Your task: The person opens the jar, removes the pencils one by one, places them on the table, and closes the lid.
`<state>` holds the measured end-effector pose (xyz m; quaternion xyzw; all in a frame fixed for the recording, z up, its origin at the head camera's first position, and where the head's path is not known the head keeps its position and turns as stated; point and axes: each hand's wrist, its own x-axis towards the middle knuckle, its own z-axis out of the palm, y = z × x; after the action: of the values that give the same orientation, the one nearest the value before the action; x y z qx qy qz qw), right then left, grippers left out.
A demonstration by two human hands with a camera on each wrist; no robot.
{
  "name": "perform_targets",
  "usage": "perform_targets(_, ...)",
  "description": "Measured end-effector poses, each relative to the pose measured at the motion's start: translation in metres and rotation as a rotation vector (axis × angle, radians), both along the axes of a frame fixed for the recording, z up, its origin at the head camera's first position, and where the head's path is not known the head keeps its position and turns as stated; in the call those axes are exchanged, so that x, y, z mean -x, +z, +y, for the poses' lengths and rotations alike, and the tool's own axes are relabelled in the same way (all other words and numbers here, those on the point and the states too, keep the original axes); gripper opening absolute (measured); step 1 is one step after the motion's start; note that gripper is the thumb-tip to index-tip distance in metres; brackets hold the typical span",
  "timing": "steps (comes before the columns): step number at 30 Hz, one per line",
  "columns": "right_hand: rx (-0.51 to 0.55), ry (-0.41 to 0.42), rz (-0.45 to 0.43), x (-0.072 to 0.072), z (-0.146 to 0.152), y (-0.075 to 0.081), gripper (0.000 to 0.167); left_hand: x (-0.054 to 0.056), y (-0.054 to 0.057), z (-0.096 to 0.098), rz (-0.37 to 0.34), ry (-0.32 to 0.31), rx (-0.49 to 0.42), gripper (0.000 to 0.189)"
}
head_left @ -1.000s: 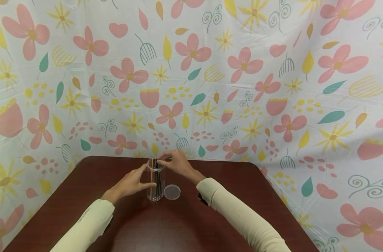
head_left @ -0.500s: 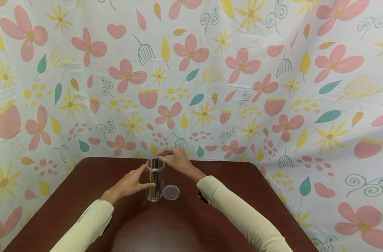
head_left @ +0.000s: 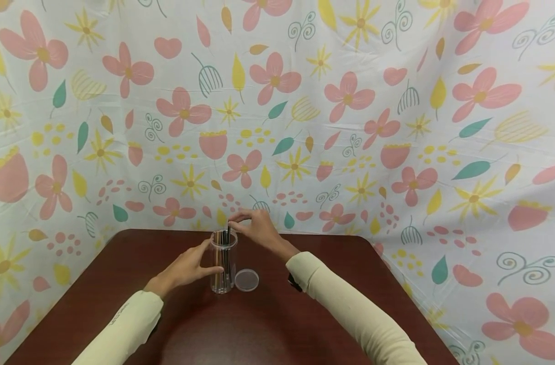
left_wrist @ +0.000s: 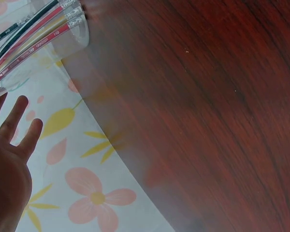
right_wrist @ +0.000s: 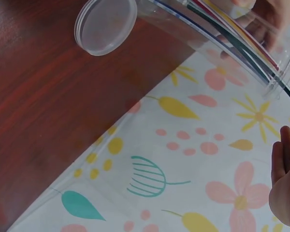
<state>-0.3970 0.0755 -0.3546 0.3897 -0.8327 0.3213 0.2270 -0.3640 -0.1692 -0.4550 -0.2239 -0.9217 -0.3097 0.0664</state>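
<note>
A clear plastic jar (head_left: 233, 261) stands upright on the table, holding several pencils (head_left: 220, 256). My left hand (head_left: 186, 267) grips the jar from its left side, thumb across the front. Above the mouth, the fingertips of my right hand (head_left: 258, 229) pinch the upper end of a dark pencil (head_left: 229, 231), which rises past the rim while its lower part stays inside. That dark pencil shows angled out over the rim in the right wrist view. Red, yellow and dark pencils, among them a red pencil (left_wrist: 36, 47), show through the wall in the left wrist view.
A round clear lid (head_left: 247, 280) lies on the table just right of the jar's base. The dark reddish wooden table (head_left: 227, 334) has its far edge close behind the jar. A flower-patterned cloth (head_left: 277, 126) hangs behind and at both sides.
My right hand has risen slightly, drawing the dark pencil up so it stands above the other pencils. My left hand keeps its hold on the jar. The lid stays put.
</note>
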Motion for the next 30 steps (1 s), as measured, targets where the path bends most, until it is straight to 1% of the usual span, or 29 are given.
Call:
perform_targets(8,-0.004,-0.017,-0.013,0.000,0.002,0.010,0.012,0.001,-0.001,0.000,0.012,-0.010,-0.003,0.105)
perform_targets(16,-0.008,-0.002,0.059,0.000,0.006,0.018,0.012,0.000,0.000,0.001,0.011,-0.015,-0.009,0.103)
perform_targets(22,-0.002,0.034,0.077,-0.001,0.010,0.025,0.011,-0.003,0.000,0.001,-0.027,-0.007,-0.015,0.105)
perform_targets(25,0.008,0.041,0.074,-0.002,0.010,0.031,0.011,-0.003,0.000,0.001,-0.029,-0.011,-0.022,0.106)
perform_targets(30,0.024,0.054,0.068,-0.004,0.007,0.044,0.014,-0.002,0.002,0.000,-0.007,-0.007,-0.012,0.108)
